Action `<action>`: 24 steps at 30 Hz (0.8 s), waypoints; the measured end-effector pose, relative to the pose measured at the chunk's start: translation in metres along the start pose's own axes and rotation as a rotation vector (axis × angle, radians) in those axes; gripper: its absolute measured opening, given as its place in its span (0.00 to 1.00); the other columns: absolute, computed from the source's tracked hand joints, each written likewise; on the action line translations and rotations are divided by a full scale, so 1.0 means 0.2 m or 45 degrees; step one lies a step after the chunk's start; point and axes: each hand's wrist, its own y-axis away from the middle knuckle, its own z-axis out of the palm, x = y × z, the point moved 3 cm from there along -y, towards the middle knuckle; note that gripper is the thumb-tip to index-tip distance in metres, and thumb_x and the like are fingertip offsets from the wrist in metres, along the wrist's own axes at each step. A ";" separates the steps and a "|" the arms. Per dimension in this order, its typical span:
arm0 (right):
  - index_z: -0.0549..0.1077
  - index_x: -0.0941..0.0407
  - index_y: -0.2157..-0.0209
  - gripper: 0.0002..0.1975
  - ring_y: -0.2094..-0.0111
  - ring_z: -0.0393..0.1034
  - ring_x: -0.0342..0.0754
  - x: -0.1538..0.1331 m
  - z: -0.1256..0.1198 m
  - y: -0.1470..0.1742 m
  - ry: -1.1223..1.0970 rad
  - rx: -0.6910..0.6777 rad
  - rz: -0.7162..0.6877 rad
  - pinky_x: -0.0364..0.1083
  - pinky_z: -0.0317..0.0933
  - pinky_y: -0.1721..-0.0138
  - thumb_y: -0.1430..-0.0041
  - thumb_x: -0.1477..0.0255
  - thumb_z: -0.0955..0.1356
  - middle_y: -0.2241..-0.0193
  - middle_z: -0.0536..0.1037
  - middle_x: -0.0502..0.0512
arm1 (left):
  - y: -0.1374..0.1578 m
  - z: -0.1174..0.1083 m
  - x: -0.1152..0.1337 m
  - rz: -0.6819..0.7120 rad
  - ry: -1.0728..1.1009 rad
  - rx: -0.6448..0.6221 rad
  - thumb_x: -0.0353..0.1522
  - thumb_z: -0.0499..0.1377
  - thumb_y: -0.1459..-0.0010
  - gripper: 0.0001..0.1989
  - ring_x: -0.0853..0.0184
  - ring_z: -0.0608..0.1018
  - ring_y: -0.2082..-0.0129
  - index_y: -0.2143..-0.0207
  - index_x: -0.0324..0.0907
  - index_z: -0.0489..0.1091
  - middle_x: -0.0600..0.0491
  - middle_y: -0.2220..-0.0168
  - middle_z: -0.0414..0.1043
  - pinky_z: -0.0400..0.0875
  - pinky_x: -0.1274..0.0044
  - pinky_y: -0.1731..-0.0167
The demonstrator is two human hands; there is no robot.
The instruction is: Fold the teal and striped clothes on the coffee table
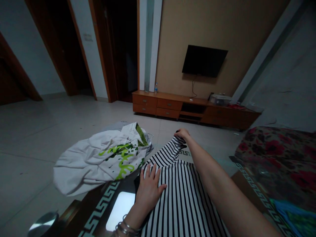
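Observation:
A black-and-white striped shirt (176,191) lies over the glass table (98,210) in front of me. My left hand (150,186) rests flat on its left side, fingers spread, pressing the cloth. Farther off, my right hand (182,133) pinches the far end of a striped sleeve-like part and holds it a little raised. Left of the shirt, a white garment (91,161) with green and black print is heaped over the table's edge, its green-lined opening facing right. Some grey cloth shows behind it.
A bright white rectangle (120,209) shows on the tabletop beside my left wrist. A round metal object (43,223) stands at the lower left. Floral-covered seating (276,151) is at the right, with blue-green cloth (291,214) near it. A wooden TV cabinet (169,104) lines the far wall.

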 end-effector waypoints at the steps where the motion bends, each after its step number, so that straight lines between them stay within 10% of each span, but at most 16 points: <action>1: 0.79 0.53 0.64 0.15 0.62 0.73 0.51 -0.02 0.00 -0.03 -0.028 0.002 0.003 0.44 0.63 0.62 0.54 0.63 0.71 0.66 0.79 0.55 | 0.00 0.00 0.00 -0.009 -0.008 -0.004 0.48 0.51 0.40 0.30 0.49 0.51 0.35 0.39 0.46 0.60 0.48 0.34 0.50 0.47 0.52 0.40; 10: 0.73 0.51 0.49 0.22 0.56 0.72 0.43 -0.29 0.23 -0.07 -0.321 0.014 -0.206 0.39 0.62 0.55 0.48 0.73 0.68 0.53 0.76 0.52 | -0.02 0.02 -0.01 -0.173 -0.070 0.079 0.46 0.49 0.38 0.26 0.48 0.55 0.36 0.41 0.47 0.63 0.47 0.36 0.55 0.48 0.52 0.41; 24: 0.70 0.59 0.53 0.16 0.58 0.70 0.47 0.17 0.22 0.07 -0.243 -0.131 -0.031 0.50 0.68 0.58 0.38 0.64 0.65 0.55 0.73 0.56 | -0.01 0.00 0.01 -0.161 -0.111 0.101 0.43 0.51 0.38 0.24 0.47 0.56 0.37 0.42 0.46 0.64 0.45 0.37 0.57 0.48 0.51 0.42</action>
